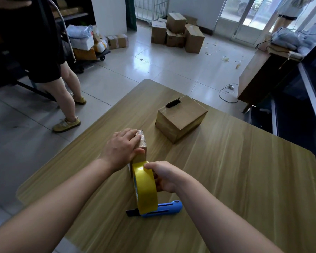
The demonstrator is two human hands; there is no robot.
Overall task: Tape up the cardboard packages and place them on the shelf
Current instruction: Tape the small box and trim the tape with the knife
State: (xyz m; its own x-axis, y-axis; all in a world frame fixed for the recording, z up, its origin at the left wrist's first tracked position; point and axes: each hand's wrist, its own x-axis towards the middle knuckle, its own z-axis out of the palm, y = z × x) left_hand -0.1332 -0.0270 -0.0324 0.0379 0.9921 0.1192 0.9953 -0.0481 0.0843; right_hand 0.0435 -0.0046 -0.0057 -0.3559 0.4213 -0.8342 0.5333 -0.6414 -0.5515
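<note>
Head view: on the wooden table (226, 179), the left hand (123, 148) presses flat, fingers straight, on a small cardboard package (142, 141). Just near of it, the right hand (167, 177) grips a yellow tape roll (146, 189) above a blue utility knife (164, 209). A larger box (181, 119) sits far right.

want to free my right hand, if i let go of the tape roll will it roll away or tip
Probably rolls: the tape roll is round and held on edge, and the table looks smooth. Could tip too, since it looks narrow for its height. The cutter beside it might block it.
</note>
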